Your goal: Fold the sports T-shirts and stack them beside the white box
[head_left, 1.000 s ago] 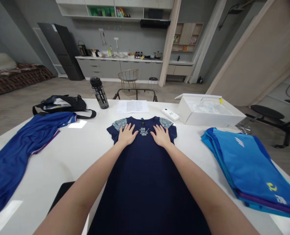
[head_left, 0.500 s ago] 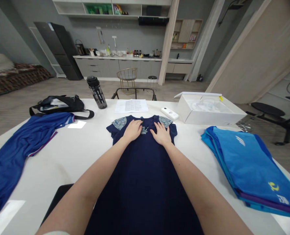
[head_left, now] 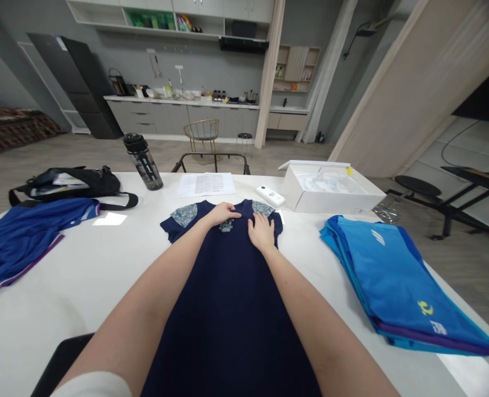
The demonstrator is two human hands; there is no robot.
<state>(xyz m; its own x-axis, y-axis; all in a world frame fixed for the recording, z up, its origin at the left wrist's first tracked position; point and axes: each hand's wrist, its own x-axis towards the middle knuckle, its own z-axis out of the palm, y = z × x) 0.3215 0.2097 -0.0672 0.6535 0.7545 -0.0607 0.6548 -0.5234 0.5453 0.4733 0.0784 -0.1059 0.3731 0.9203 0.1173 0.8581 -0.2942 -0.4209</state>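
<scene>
Left hand: The left hand (head_left: 223, 214) lies flat and open near the top of the shirt, with its fingers pointing right. It rests on the cloth and does not grab anything.

Right hand: The right hand (head_left: 261, 231) is also flat and open, with its fingers pointing up. It rests on the shirt just beside the left hand and does not grab anything.

Shirt: A dark navy blue cloth shirt (head_left: 227, 331) lies flat in the middle of the long white table (head_left: 62, 286). It runs from the bottom of the frame up to the table's middle. Its short sleeves have blue-gray patterned tops.

Upper left: A dark blue shirt (head_left: 29, 237) lies crumpled by a black cloth bag (head_left: 70, 184). A clear water bottle with a black lid (head_left: 142, 161) stands behind them.

Top middle: A sheet of white paper with print (head_left: 205, 184) lies flat.

Right: A stack of folded bright blue shirts (head_left: 393, 281) sits in front of an open white cardboard box (head_left: 331, 190).
</scene>
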